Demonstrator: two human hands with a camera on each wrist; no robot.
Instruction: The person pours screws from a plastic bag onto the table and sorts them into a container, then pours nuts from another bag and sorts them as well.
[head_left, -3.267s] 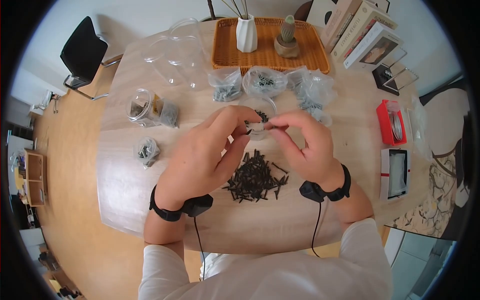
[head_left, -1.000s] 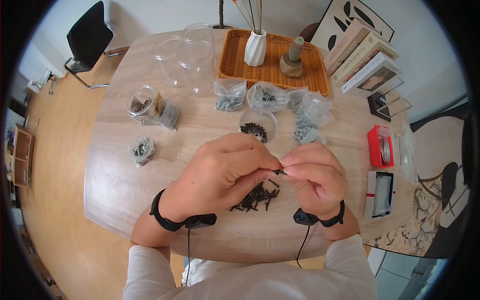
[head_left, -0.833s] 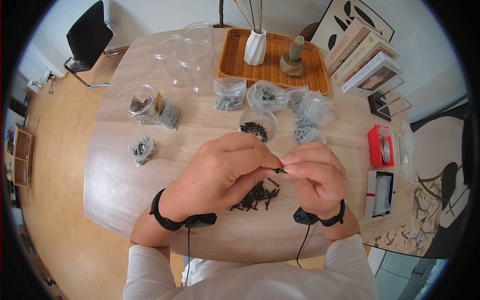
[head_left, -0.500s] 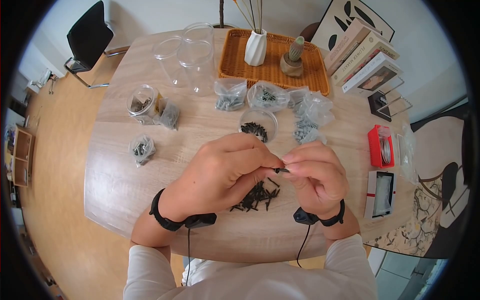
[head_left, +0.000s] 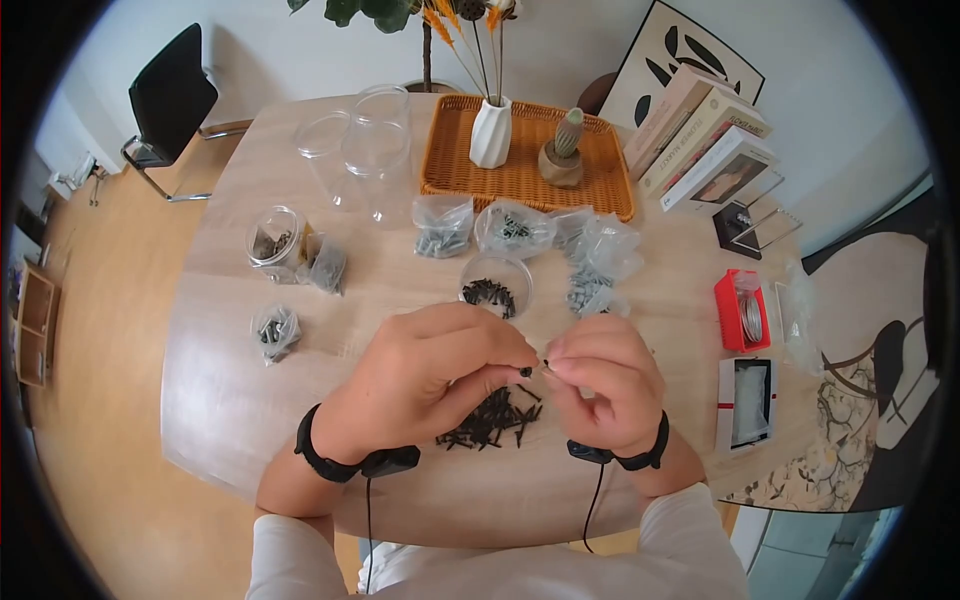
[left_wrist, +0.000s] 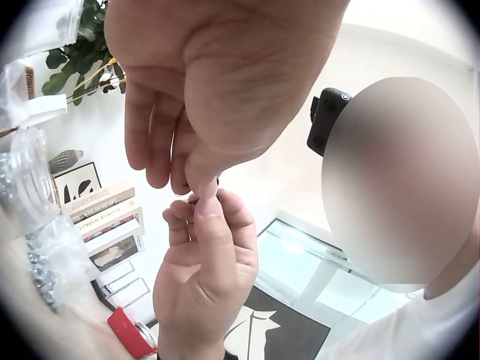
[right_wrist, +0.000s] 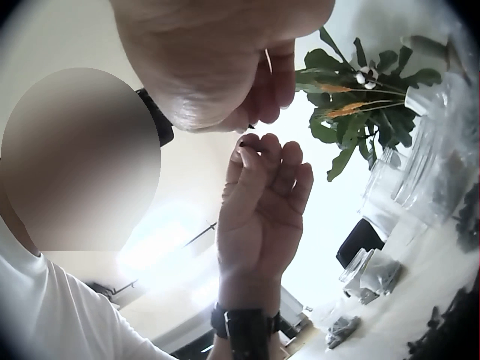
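Between thumb and index finger my left hand [head_left: 420, 365] pinches a small black screw [head_left: 526, 372], mostly hidden by the fingertips. My right hand [head_left: 610, 385] faces it a short gap away, thumb and fingers pinching a small dark piece [head_left: 547, 366] whose kind I cannot tell. Both hands hover over a pile of black screws [head_left: 485, 425], partly covered by the left hand in the head view. Just beyond them stands a round clear dish [head_left: 531, 290] holding more black screws [head_left: 489, 294]. In the right wrist view a dark bit [right_wrist: 244, 144] shows at the left fingertips.
Bags of grey hardware [head_left: 442, 228] line the table behind the dish, before a wicker tray [head_left: 440, 150]. Clear cups [head_left: 375, 150], a jar [head_left: 275, 245] and a small bag [head_left: 275, 332] stand left. A red basket [head_left: 735, 310] and a white box [head_left: 730, 405] lie right.
The fingertips of both hands, which met around a black screw half a second ago, now stand slightly apart. The head view has tilted up. Earlier the hands were closer to the dish.
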